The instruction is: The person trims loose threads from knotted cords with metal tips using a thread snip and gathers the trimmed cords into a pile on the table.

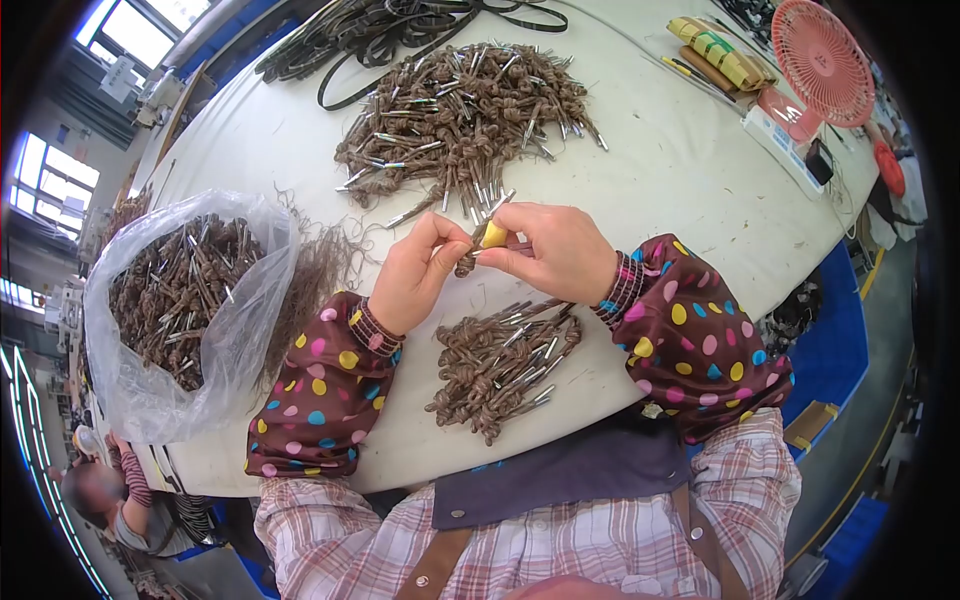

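My left hand (425, 270) and my right hand (550, 247) meet over the middle of the table. Between them is a knotted brown cord (465, 262) with a silvery tip. The left thumb and forefinger pinch the cord, while the right fingers close on it beside a small yellow piece (494, 235). Just beyond the hands lies a large heap of knotted brown cords (470, 110) with metal tips. A smaller pile of similar cords (500, 370) lies nearer my body, below the hands.
At left stands a clear plastic bag (255, 330) of brown cords, with loose threads (325, 265) beside it. Black straps (350, 40) lie at the back. A pink fan (822, 62) and power strip (780, 150) are at right. Another person (100, 495) is at lower left.
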The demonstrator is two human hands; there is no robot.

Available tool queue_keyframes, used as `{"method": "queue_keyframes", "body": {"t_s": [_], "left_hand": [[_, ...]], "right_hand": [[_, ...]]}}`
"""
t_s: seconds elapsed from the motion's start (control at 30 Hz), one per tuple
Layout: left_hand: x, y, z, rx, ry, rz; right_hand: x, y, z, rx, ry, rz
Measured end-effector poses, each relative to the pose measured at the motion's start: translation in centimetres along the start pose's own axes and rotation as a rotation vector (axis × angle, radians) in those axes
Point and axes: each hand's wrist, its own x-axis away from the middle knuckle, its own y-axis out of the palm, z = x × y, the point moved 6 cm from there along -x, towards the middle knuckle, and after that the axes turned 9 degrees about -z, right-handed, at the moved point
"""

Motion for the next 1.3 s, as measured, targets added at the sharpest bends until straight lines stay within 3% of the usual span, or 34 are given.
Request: {"method": "queue_keyframes", "body": {"t_s": [0.13,0.23,0.37,0.47,0.57,0.67,0.77,1.0,1.1,1.23,1.3], "left_hand": [[0.0,-0.1,0.0,-0.013,-0.001,0.019],[0.0,-0.3,-0.4,0.04,0.005,0.035],[-0.2,-0.5,-1.1,0.118,0.03,0.017],[-0.5,-1.5,-0.5,-0.257,-0.083,-0.022],[-0.4,-2.1,-0.6,-0.591,-0.043,-0.065],[-0.4,-0.5,0.4,-0.557,0.06,-0.225],[-0.6,0.4,0.9,-0.583,0.067,-0.239],[-0.3,-1.8,-1.2,-0.424,-0.144,-0.064],[-0.3,-0.9,-0.5,-0.408,-0.051,-0.15],[-0.2,1.5,0.2,-0.695,-0.037,-0.181],[0.0,0.8,-0.3,-0.871,-0.049,-0.063]], "right_hand": [[0.2,0.4,-0.3,-0.029,-0.046,-0.004],[0.0,-0.9,0.2,-0.191,0.007,0.05],[-0.1,-2.5,0.4,-0.183,0.064,0.071],[-0.4,-0.4,2.3,-0.081,-0.095,0.094],[-0.4,0.9,2.3,-0.091,-0.032,-0.098],[-0.3,1.6,1.5,-0.129,-0.189,-0.192],[0.0,2.7,0.7,-0.055,-0.17,-0.3],[-0.4,1.6,1.6,-0.111,-0.091,-0.184],[-0.5,-0.5,1.9,-0.254,-0.012,-0.113],[-0.6,-1.3,2.9,-0.434,-0.009,-0.039],[-0.7,-1.3,3.3,-0.479,-0.012,-0.023]]}}
